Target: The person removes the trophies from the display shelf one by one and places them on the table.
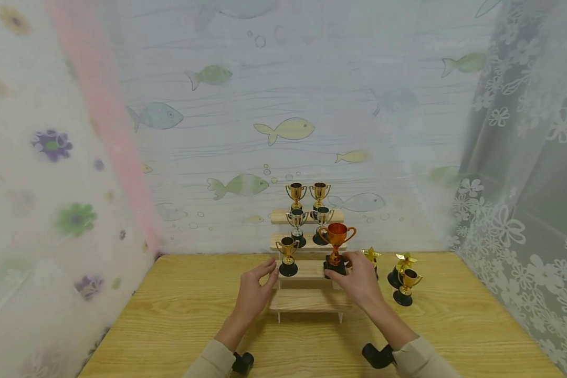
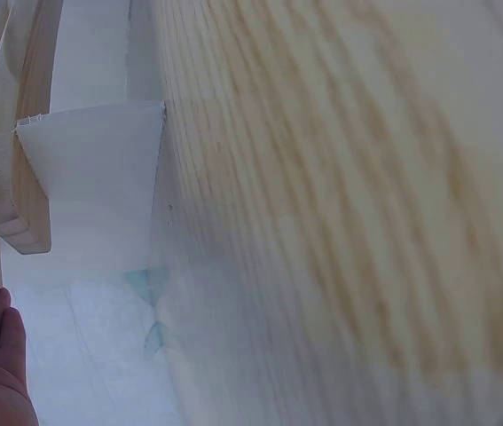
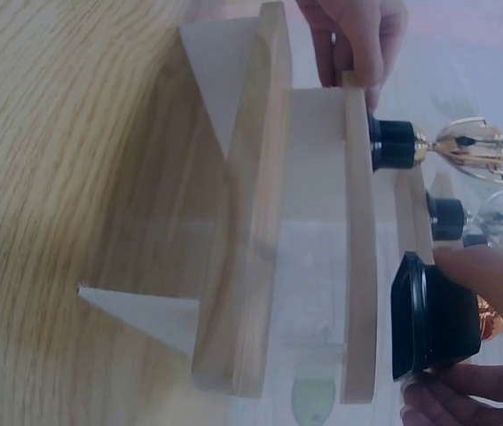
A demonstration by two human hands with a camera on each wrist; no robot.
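The large cup (image 1: 337, 234) is a shiny copper-orange, its base (image 3: 446, 311) black. The small cup (image 1: 288, 245) on the same step is gold; behind come silver cups (image 1: 297, 219), then gold cups (image 1: 296, 192), all with black bases. At the right, star trophies (image 1: 405, 261) and another cup (image 1: 409, 280) are gold and black too. The shelf (image 1: 310, 299) is pale wood with light-brown grain and white legs (image 3: 145, 312); the desk (image 1: 184, 299) is yellow-brown, wood-grained. Green, yellow and blue fish swim across the pale wavy-lined backdrop (image 1: 245, 152). The left curtain (image 1: 19, 184) has purple and green flowers beside a pink band (image 1: 99, 105); white flowers pattern the grey right curtain (image 1: 515, 152). The sleeves (image 1: 214, 359) are beige.
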